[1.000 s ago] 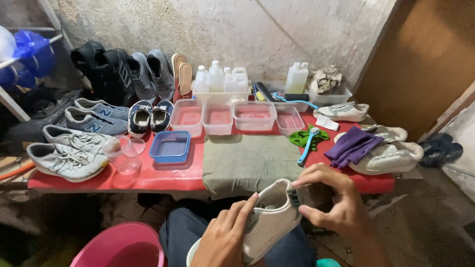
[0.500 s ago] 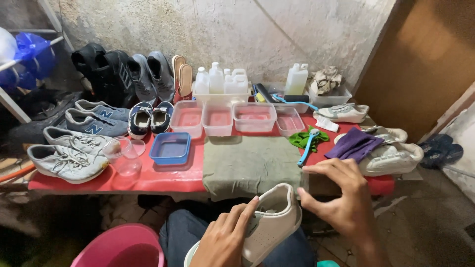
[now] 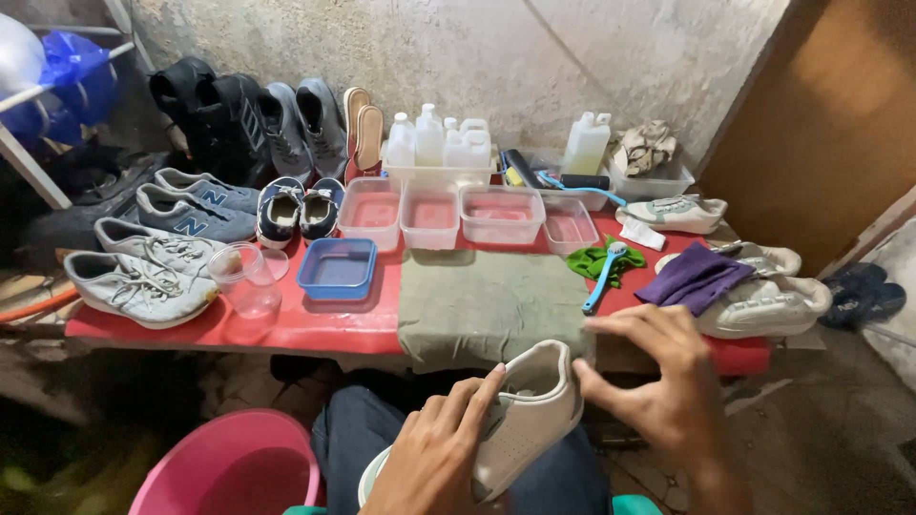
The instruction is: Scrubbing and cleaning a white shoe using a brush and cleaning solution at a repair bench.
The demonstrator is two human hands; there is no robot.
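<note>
fingers gripping white shoe, heel up

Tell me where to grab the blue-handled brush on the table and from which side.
Take the blue-handled brush by the lower half of its handle, reaching from the near edge of the table. The handle lies bare, angled toward that edge, while the head rests on the green cloth. The right hand is probably closest; the left hand holds the white shoe.
</note>
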